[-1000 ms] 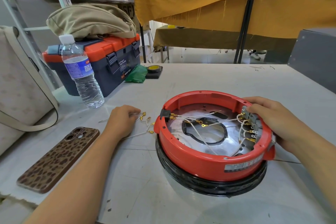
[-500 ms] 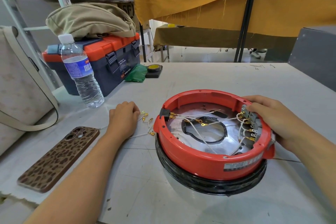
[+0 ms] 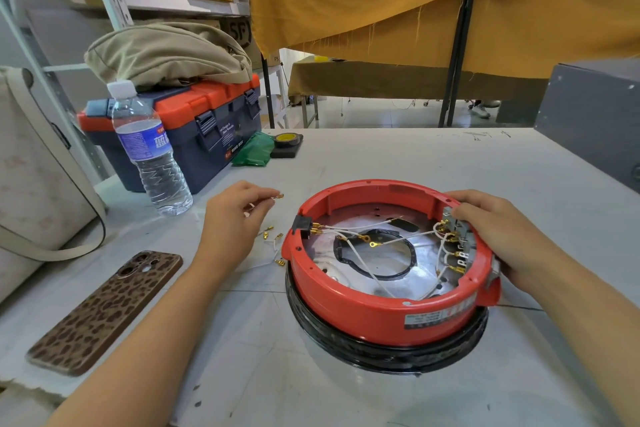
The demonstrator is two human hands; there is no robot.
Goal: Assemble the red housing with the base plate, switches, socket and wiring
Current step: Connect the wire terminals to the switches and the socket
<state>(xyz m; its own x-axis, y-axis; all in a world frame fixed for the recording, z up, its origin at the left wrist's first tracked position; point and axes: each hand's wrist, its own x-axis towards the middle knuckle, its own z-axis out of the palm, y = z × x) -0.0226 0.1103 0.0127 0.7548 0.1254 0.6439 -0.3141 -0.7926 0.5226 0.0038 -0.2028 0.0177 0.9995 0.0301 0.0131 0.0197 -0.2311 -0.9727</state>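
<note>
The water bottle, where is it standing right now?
In the head view the water bottle stands upright at the table's far left, in front of the toolbox and beyond the leopard-print phone.

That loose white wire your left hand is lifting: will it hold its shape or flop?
The wire looks thin, so it will probably droop. Its brass terminal may weigh the tip down. It seems light; the left hand pinches it easily.

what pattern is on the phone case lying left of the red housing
A brown leopard-spot pattern covers the phone case; the head view shows it.
</note>
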